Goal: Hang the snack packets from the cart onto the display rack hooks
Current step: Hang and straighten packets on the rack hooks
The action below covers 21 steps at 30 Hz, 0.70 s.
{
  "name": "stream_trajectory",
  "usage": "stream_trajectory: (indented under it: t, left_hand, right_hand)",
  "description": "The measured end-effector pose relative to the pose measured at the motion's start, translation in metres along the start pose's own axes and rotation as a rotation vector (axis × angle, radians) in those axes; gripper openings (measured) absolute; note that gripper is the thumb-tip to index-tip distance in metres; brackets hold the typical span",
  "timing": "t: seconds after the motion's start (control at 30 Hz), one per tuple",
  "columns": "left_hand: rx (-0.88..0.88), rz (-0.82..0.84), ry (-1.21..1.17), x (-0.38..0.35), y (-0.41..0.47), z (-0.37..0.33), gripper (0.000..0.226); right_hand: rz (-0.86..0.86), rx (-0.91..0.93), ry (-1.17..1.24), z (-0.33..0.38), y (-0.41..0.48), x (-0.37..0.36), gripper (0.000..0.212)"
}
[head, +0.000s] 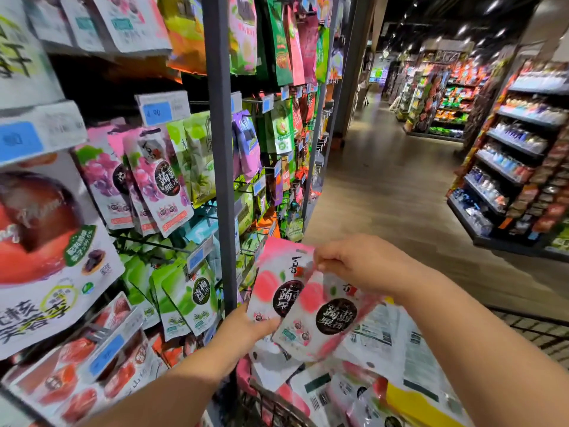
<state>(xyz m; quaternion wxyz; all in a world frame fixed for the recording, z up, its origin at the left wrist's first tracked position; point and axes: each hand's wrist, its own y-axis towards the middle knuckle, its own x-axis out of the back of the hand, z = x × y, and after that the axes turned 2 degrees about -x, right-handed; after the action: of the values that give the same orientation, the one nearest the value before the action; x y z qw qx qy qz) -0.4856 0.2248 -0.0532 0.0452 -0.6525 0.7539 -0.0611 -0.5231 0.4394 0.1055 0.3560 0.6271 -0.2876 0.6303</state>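
Noted: left hand [246, 329] gripped rear packet [275, 274] at its 6 o'clock edge; right hand [357, 265] pinched front packet [328, 318] at 12. Risk: the overlapping packets could slip, one falling into the cart [272, 399].

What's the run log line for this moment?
stage: not yet hung | left hand: grips two pink peach packets low | right hand: pinches near their tops | cart: more inside

Bottle-stocked shelves [512, 145] line the wood-look floor [385, 186] at right.
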Motion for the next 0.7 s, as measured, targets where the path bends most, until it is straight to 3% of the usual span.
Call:
stream_trajectory:
  t: [0.07, 0.17, 0.2, 0.33, 0.37, 0.43, 0.47, 0.63, 0.7]
  left_hand:
    - [0.018, 0.047, -0.061, -0.002, -0.004, -0.005, 0.063]
    - [0.082, 0.045, -0.079, -0.008, -0.011, -0.019, 0.099]
    - [0.125, 0.037, -0.055, -0.01, -0.012, -0.024, 0.102]
    - [0.171, 0.059, -0.094, -0.017, -0.013, -0.03, 0.087]
    - [0.188, 0.064, -0.171, -0.02, -0.014, -0.033, 0.074]
    - [0.223, 0.051, -0.242, -0.019, -0.016, -0.033, 0.027]
    - [0.229, 0.073, -0.268, -0.019, -0.015, -0.031, 0.018]
    - [0.233, 0.06, -0.266, -0.017, -0.022, -0.039, 0.032]
    - [0.238, 0.053, -0.303, -0.014, -0.022, -0.037, 0.051]
  right_hand:
    - [-0.054, 0.01, -0.007, 0.001, 0.011, 0.002, 0.017]
    - [-0.071, 0.007, 0.003, 0.005, 0.026, 0.001, 0.017]
    - [-0.068, -0.003, 0.009, 0.007, 0.03, 0.0, 0.016]
    - [-0.051, -0.04, 0.015, 0.017, 0.043, -0.007, 0.022]
    - [-0.052, -0.047, 0.015, 0.019, 0.046, -0.009, 0.022]
    - [-0.047, -0.064, 0.026, 0.023, 0.053, -0.013, 0.023]
    - [-0.039, -0.07, 0.021, 0.026, 0.056, -0.014, 0.024]
    - [-0.024, -0.061, -0.02, 0.035, 0.069, -0.019, 0.03]
    - [-0.021, -0.062, 0.003, 0.036, 0.072, -0.02, 0.03]
